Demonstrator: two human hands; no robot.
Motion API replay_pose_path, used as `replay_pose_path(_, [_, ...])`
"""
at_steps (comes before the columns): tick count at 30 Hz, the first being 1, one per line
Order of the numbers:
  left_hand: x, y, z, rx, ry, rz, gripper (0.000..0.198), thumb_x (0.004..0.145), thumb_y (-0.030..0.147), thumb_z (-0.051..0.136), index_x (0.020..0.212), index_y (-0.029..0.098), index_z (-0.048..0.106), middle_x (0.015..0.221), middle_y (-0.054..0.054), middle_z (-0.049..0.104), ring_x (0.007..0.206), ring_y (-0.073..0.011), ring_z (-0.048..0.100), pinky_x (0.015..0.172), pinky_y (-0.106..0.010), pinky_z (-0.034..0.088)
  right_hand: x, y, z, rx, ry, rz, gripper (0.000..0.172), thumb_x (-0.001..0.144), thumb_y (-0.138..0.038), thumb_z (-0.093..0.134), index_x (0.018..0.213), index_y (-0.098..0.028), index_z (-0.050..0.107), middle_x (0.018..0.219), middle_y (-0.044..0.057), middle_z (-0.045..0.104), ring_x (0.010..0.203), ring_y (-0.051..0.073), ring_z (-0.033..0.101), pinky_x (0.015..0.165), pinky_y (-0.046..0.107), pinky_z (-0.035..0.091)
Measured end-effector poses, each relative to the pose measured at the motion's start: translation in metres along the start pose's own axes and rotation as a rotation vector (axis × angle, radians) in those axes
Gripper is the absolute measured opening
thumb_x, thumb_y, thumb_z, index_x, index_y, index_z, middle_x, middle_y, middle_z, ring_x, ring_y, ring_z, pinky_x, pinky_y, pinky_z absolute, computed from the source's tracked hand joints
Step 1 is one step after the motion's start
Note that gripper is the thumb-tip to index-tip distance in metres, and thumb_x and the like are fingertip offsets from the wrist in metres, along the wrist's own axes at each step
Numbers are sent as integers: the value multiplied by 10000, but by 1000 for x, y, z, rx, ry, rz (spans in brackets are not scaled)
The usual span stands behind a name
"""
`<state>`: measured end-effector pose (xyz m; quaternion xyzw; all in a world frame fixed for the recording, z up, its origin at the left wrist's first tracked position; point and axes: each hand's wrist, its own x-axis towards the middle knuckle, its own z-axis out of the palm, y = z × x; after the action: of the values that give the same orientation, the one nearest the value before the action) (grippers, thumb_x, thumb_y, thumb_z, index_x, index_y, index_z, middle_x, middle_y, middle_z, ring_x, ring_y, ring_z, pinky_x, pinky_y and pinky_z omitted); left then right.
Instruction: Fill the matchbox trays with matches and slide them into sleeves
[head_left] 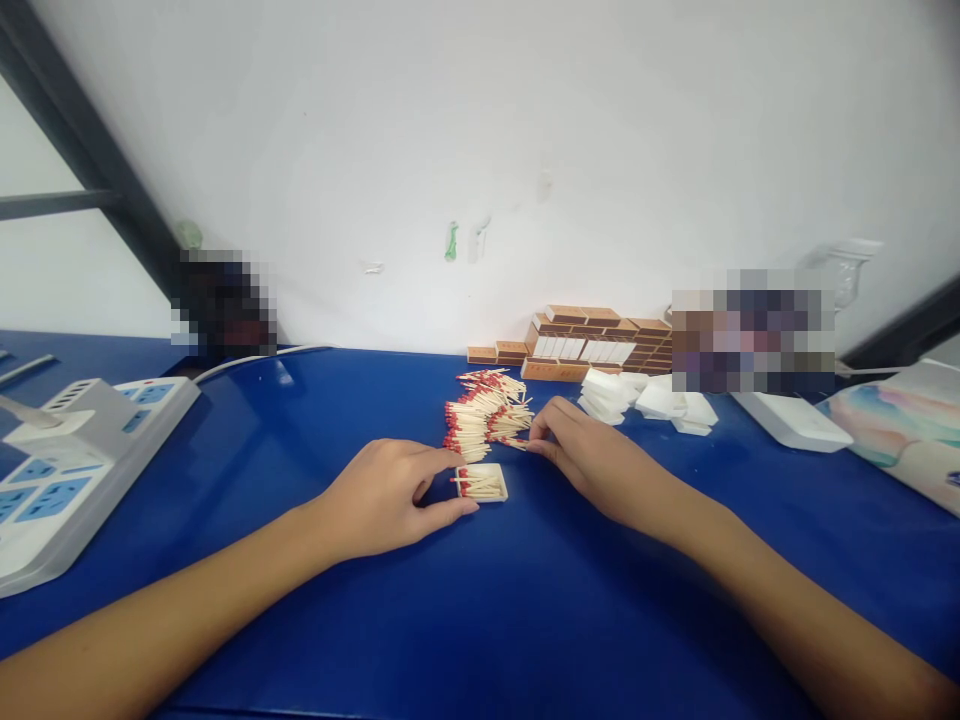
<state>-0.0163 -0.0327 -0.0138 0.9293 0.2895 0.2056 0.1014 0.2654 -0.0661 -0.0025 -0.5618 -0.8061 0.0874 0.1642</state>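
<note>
A small white matchbox tray (504,483) with several red-headed matches (480,487) in it lies on the blue table. My left hand (394,500) holds its left end, index finger at the far side and thumb at the near side. Just beyond the tray spreads a loose pile of matches (469,425), most heads to the left. At the right edge of this pile, my right hand (577,450) has thumb and fingers pinched together on matches, how many I cannot tell.
Stacked brown matchboxes (585,320) stand against the wall. White empty trays (604,395) lie heaped behind my right hand. A white power strip (161,425) is at the left, a white box-shaped object (795,422) and a colourful pouch (900,415) at the right.
</note>
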Motion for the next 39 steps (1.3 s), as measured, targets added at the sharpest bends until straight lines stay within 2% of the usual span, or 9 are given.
replay_pose_path(6, [-1, 1, -1, -4, -7, 0, 376, 948, 491, 675, 1214, 228, 718, 625, 51, 567, 583, -118, 560, 571, -247, 375, -1, -10, 1, 21, 34, -35, 129, 1061, -257, 442, 956, -222, 506, 994, 63, 635, 778, 193, 618, 673, 322, 470])
replay_pose_path(16, [-1, 0, 0, -4, -5, -6, 364, 946, 480, 681, 1220, 242, 710, 616, 58, 557, 577, -117, 554, 577, -242, 366, -3, -16, 5, 68, -5, -32, 116, 1071, -277, 457, 984, -220, 509, 971, 41, 641, 799, 198, 636, 697, 325, 463])
replay_pose_path(23, [0, 1, 0, -4, -3, 8, 365, 944, 478, 684, 1210, 230, 715, 631, 49, 589, 581, -119, 573, 573, -245, 379, -4, -27, 8, 65, 10, -140, 96, 1053, -221, 479, 971, -211, 527, 988, 54, 632, 783, 179, 611, 685, 318, 497])
replay_pose_path(28, [0, 1, 1, 2, -5, 9, 383, 948, 495, 675, 1215, 223, 713, 639, 41, 605, 582, -125, 580, 581, -251, 389, -5, -33, 10, 47, 44, -208, 82, 1044, -186, 482, 982, -207, 529, 1064, 77, 608, 838, 186, 621, 730, 342, 542])
replay_pose_path(39, [-1, 3, 2, -19, 3, 41, 386, 945, 493, 679, 1190, 198, 719, 638, 37, 606, 583, -129, 578, 573, -254, 399, -5, -41, 13, 4, -28, -196, 54, 1029, -178, 543, 981, -200, 541, 1068, 83, 597, 899, 215, 643, 755, 373, 577])
